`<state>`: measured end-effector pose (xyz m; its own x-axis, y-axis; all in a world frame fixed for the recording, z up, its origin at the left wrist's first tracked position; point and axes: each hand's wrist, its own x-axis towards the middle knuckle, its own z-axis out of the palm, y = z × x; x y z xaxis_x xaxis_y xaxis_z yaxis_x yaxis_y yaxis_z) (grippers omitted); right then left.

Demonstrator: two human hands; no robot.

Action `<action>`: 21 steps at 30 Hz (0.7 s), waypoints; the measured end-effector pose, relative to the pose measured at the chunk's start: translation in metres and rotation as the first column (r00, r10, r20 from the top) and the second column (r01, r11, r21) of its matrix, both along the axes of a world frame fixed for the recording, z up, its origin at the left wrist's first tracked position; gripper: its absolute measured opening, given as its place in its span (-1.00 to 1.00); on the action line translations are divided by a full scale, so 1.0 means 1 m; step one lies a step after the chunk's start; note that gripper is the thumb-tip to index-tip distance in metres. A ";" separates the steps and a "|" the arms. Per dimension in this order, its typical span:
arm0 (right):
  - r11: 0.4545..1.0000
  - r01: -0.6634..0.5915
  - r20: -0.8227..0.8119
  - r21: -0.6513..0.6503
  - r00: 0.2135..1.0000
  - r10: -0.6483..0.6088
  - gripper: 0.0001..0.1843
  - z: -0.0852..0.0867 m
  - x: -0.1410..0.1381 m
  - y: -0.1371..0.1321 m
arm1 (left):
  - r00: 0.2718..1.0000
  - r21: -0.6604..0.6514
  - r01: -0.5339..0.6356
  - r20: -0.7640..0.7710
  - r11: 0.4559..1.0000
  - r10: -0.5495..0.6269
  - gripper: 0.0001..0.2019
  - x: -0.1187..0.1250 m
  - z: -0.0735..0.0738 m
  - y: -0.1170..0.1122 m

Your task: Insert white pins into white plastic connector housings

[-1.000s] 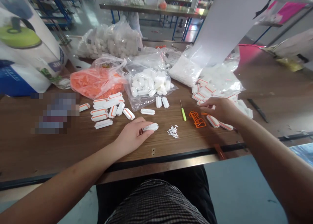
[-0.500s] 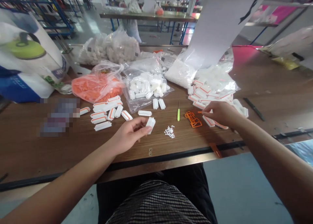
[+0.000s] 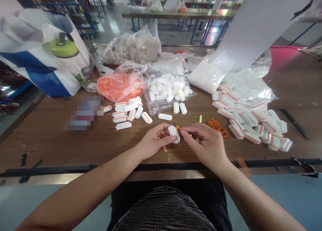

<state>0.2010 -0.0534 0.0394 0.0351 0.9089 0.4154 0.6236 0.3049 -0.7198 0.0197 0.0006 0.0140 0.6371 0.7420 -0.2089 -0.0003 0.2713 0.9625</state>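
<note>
My left hand pinches a small white plastic casing just above the front of the wooden table. Close beside it, my right hand grips a thin orange strip, whose tip touches the top of the casing. Both hands sit near the table's front edge, over my lap. A few loose orange frames and a green-handled tool lie just beyond my right hand.
Finished white-and-orange pieces lie in a small group at centre left and a large heap at right. Bags of orange parts and white parts stand behind. A printed bag is at far left, a black strip at far right.
My right hand left the heap on the right and came in to meet my left hand, bringing an orange strip. My left hand lifted the white casing off the table. The view shifted.
</note>
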 end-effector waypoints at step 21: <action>0.999 -0.018 -0.043 -0.033 0.999 0.017 -0.85 -0.008 -0.009 -0.006 | 0.998 -0.021 -0.025 0.059 0.999 0.026 -0.62 0.001 -0.007 -0.001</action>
